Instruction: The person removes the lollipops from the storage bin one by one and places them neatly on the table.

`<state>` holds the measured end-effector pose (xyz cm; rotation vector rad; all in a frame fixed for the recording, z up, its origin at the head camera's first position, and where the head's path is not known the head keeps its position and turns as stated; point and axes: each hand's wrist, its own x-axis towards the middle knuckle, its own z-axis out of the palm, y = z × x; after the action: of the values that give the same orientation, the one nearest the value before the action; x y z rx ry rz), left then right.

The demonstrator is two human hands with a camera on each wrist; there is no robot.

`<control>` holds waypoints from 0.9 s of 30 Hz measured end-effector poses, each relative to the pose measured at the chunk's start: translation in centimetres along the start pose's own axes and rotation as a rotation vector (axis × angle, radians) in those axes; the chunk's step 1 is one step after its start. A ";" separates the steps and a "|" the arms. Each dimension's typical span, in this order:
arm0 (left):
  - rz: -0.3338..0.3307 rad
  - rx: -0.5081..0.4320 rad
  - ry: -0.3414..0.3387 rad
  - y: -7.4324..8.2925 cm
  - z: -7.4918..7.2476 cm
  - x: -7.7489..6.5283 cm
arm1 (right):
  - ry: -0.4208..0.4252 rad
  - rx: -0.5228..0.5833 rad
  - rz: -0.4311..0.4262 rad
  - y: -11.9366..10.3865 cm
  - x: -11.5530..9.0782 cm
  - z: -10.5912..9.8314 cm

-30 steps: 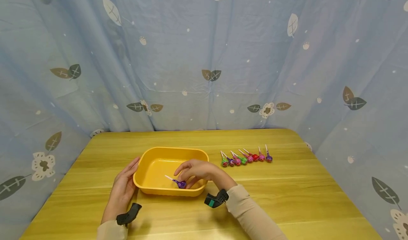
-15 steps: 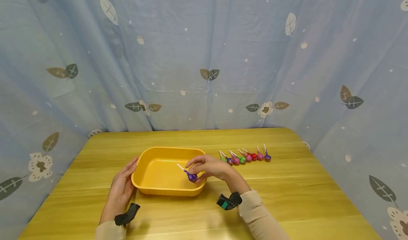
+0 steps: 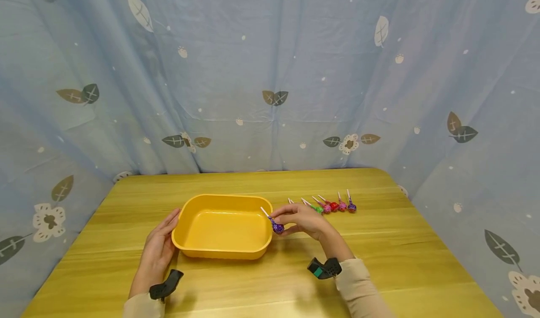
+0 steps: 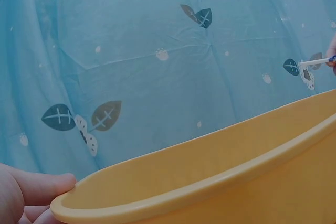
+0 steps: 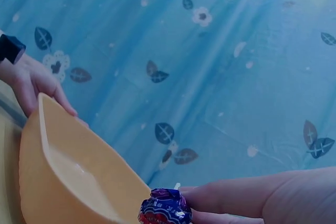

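Note:
Straight fingers of my left hand [image 3: 158,248] rest along the left side of a yellow plastic basin [image 3: 223,253], with fingertips at its rim in the left wrist view. My right hand [image 3: 304,220] pinches a purple-wrapped lollipop [image 3: 277,228] by its round head, just at the basin's right rim. Its white stick points up and to the left. The right wrist view shows the lollipop's shiny purple wrapper [image 5: 165,208] close up beside the fingers. Inside the basin, the floor [image 3: 223,229] is bare.
Several lollipops lie in a row at the right rear of the table, among them a green one [image 3: 319,209], a red one [image 3: 334,206] and a purple one [image 3: 352,208]. A blue patterned curtain [image 3: 236,74] hangs behind the wooden table [image 3: 401,252].
My right hand has lifted the purple lollipop from inside the basin and carried it rightward to the right rim. My left hand has stayed at the basin's left side.

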<state>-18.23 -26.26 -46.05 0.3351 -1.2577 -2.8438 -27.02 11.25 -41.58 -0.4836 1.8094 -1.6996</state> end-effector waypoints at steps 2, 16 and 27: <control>-0.001 0.001 0.000 0.0 0.0 0.0 | 0.027 0.003 0.005 0.2 -0.4 -0.6; -0.014 -0.017 0.026 0.0 0.0 -0.1 | 0.174 -0.031 0.023 2.3 -3.3 -4.7; -0.022 0.005 0.045 0.0 -0.1 0.0 | 0.315 -0.039 0.079 4.1 -5.7 -7.4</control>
<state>-18.17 -26.38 -46.10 0.4128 -1.2616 -2.8341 -26.97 20.98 -44.67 -0.1623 2.0548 -1.7647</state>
